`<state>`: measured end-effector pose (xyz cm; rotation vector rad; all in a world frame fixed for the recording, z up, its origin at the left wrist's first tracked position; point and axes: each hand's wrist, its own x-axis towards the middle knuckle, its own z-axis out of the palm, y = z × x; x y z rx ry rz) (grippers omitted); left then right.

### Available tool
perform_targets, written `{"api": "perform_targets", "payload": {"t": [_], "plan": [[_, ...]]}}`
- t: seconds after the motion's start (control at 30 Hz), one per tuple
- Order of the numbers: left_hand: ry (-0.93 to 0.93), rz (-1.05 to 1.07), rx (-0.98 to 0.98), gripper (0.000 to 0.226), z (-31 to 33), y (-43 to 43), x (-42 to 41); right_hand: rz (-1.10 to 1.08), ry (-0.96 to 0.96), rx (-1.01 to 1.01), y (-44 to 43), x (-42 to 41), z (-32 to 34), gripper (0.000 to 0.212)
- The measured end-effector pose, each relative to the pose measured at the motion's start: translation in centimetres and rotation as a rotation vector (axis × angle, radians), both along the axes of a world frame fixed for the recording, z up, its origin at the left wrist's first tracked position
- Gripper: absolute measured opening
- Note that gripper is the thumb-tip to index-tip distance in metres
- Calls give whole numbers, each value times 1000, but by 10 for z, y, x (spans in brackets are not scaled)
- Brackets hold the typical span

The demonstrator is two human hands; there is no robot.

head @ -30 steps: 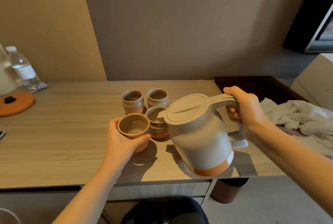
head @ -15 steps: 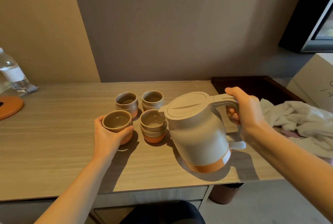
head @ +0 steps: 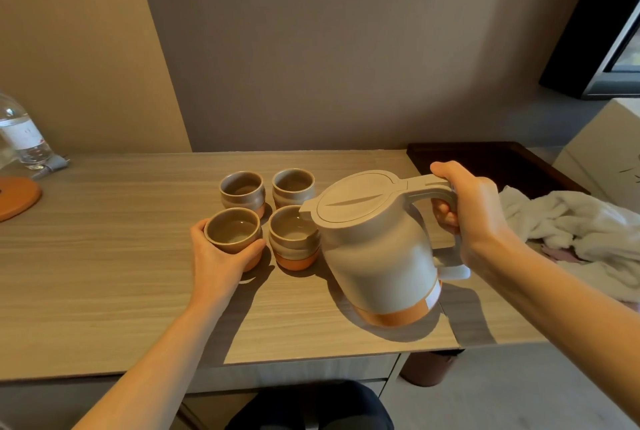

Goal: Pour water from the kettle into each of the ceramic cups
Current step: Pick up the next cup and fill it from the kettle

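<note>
Several grey-and-orange ceramic cups stand in a square on the wooden desk (head: pixel 104 256). My left hand (head: pixel 218 260) grips the front left cup (head: pixel 232 232), which sits on the desk and holds some water. The front right cup (head: pixel 292 239) also shows water, and its rim lies right under the kettle's spout. The back left cup (head: pixel 242 191) and back right cup (head: pixel 293 185) stand behind them. My right hand (head: pixel 474 211) grips the handle of the grey kettle (head: pixel 377 249), lid closed, tilted a little to the left, its orange base just above the desk.
A water bottle (head: pixel 20 138) and an orange round base (head: pixel 17 197) sit at the desk's far left. White towels (head: pixel 571 225) lie on the right beside a dark tray (head: pixel 495 159) and a white box (head: pixel 602 152). A brown bin (head: pixel 427 369) stands under the desk.
My left hand has carried the front left cup from near the kettle's spout to the left and set it down in the square. The kettle has stayed almost where it was.
</note>
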<state>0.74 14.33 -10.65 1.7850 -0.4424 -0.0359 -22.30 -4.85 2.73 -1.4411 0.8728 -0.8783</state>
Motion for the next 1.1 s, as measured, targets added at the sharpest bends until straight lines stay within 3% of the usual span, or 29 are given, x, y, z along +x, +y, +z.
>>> {"api": "perform_targets", "payload": {"t": [0.27,0.4,0.53,0.7,0.9,1.1], "plan": [[28,36,-16,105,15,5,-5,-6,-17,15,1,-2,-1,36],[-183,71,-19,76,40,-2,3,-10,-31,26,-2,-3,-2,37],[-292,-57,58,53,66,-27,13,-18,-35,50,-5,-3,-2,36],[-234,-171,270,64,81,-70,23,-30,-14,46,-12,-3,-2,38],[-299,-296,712,95,75,-110,46,-24,3,51,-21,-4,-2,39],[-308,-310,948,94,69,-127,60,-18,23,46,-28,-3,-2,40]]}}
